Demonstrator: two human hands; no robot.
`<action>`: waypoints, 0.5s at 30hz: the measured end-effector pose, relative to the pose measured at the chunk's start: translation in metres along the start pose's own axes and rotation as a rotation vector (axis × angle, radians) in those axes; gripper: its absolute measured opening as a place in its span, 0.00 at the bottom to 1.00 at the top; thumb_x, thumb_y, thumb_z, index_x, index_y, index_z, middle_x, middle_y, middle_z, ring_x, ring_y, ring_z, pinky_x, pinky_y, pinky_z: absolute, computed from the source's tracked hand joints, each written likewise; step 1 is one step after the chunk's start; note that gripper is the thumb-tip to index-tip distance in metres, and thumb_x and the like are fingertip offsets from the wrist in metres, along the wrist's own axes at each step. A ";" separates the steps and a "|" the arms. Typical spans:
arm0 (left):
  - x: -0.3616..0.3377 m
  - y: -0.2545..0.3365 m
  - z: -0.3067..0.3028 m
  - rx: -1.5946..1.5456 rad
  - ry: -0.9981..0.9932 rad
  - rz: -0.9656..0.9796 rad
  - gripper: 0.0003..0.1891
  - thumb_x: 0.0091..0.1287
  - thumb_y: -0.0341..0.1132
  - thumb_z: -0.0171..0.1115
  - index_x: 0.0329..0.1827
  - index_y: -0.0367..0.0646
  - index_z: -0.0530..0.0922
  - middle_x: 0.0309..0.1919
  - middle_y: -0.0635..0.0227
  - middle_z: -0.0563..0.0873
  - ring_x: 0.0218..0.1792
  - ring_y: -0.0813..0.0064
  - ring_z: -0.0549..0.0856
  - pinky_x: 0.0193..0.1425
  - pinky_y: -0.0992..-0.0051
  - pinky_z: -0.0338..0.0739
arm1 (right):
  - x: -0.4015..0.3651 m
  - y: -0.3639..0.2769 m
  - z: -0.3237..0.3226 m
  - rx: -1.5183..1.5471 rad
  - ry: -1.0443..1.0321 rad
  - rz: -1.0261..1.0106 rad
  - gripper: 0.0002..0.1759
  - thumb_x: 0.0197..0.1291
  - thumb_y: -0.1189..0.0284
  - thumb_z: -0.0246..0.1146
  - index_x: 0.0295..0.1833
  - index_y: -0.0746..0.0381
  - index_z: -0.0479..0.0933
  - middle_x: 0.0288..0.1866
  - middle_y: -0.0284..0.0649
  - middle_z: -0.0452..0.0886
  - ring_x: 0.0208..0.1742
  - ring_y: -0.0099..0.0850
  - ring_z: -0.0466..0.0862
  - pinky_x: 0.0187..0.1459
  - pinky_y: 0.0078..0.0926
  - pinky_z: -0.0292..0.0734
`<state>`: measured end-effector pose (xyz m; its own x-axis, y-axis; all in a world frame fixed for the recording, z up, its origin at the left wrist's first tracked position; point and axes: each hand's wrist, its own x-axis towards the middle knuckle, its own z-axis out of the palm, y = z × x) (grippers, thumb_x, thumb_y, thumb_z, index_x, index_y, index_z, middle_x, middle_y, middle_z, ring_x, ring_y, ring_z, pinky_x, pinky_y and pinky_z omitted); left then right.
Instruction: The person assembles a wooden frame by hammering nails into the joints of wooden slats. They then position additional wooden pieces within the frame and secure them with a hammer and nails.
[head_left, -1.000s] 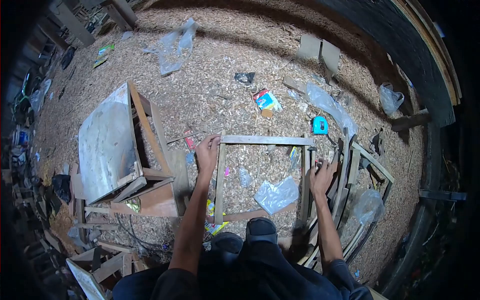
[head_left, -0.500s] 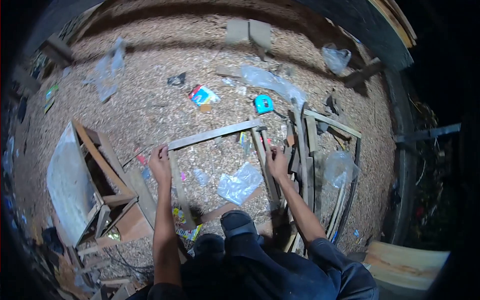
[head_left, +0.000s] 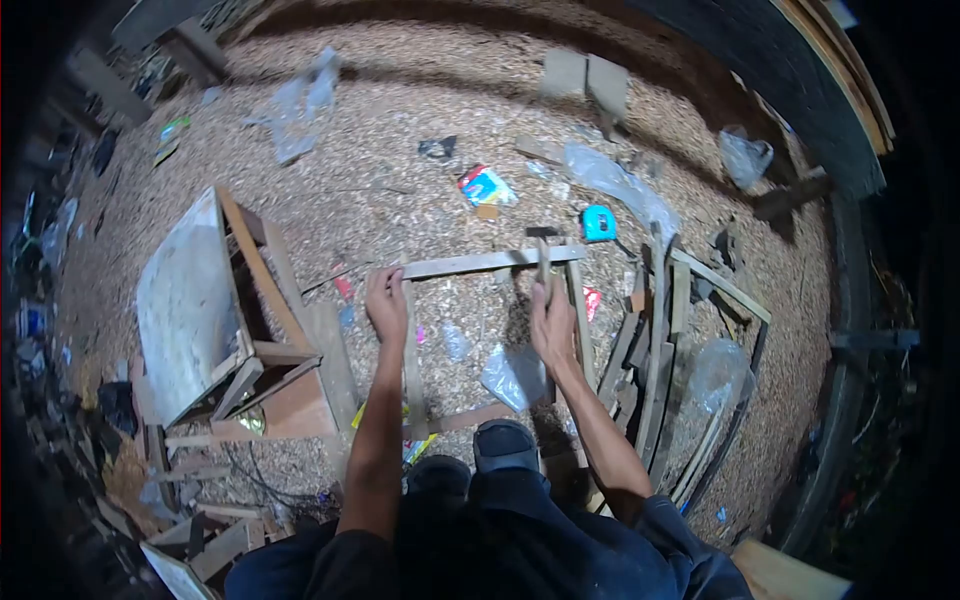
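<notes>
A rectangular frame of thin wooden strips lies on the ground before my feet, its far strip (head_left: 470, 264) running across between my hands. My left hand (head_left: 386, 303) is closed on the left end of that strip, at the corner. In my right hand (head_left: 553, 322) is a hammer (head_left: 543, 258), its handle upright in view and its dark head just beyond the strip, near the right corner. A clear plastic sheet (head_left: 513, 374) lies inside the frame, partly behind my right wrist.
A wooden box-like structure with a pale panel (head_left: 185, 300) stands at the left. A turquoise tape measure (head_left: 598, 223) lies beyond the right corner. Wooden strips (head_left: 655, 350) are piled at the right. Plastic bags (head_left: 620, 185) and a colourful packet (head_left: 486, 187) lie further off.
The view has shifted, so the scene sits further right. The hammer has moved from beside the frame's right side to over the far strip, close to its right end.
</notes>
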<state>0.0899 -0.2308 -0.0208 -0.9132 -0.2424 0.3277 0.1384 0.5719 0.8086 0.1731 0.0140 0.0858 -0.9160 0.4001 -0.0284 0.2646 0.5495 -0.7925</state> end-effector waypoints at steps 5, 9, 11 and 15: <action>-0.010 0.009 0.006 -0.070 0.096 -0.072 0.06 0.67 0.29 0.60 0.40 0.34 0.82 0.35 0.56 0.83 0.35 0.60 0.83 0.40 0.66 0.75 | 0.008 -0.060 0.045 -0.086 -0.506 -0.221 0.18 0.72 0.59 0.55 0.53 0.64 0.73 0.27 0.56 0.80 0.30 0.57 0.81 0.35 0.50 0.74; -0.016 0.002 0.006 -0.041 0.052 -0.141 0.07 0.66 0.26 0.56 0.44 0.34 0.79 0.42 0.52 0.83 0.43 0.53 0.84 0.49 0.65 0.78 | 0.013 -0.070 0.083 -0.271 -0.535 -0.303 0.16 0.70 0.62 0.56 0.51 0.66 0.74 0.29 0.61 0.81 0.33 0.61 0.82 0.37 0.56 0.75; -0.014 0.012 0.004 0.015 0.113 -0.067 0.07 0.65 0.25 0.55 0.43 0.35 0.79 0.41 0.52 0.82 0.44 0.51 0.83 0.50 0.62 0.76 | 0.016 -0.071 0.090 -0.277 -0.531 -0.387 0.14 0.71 0.63 0.53 0.50 0.64 0.71 0.25 0.60 0.80 0.30 0.60 0.82 0.32 0.59 0.75; -0.014 0.017 0.001 0.047 0.080 -0.146 0.06 0.62 0.23 0.58 0.42 0.35 0.79 0.37 0.53 0.81 0.42 0.49 0.82 0.47 0.59 0.75 | 0.007 -0.084 0.080 -0.301 -0.455 -0.430 0.14 0.72 0.63 0.52 0.50 0.63 0.67 0.26 0.61 0.81 0.30 0.60 0.83 0.30 0.58 0.76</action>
<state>0.1047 -0.2171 -0.0123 -0.8885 -0.3860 0.2480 -0.0131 0.5616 0.8273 0.1202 -0.0880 0.1037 -0.9762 -0.2099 -0.0540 -0.1386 0.7961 -0.5890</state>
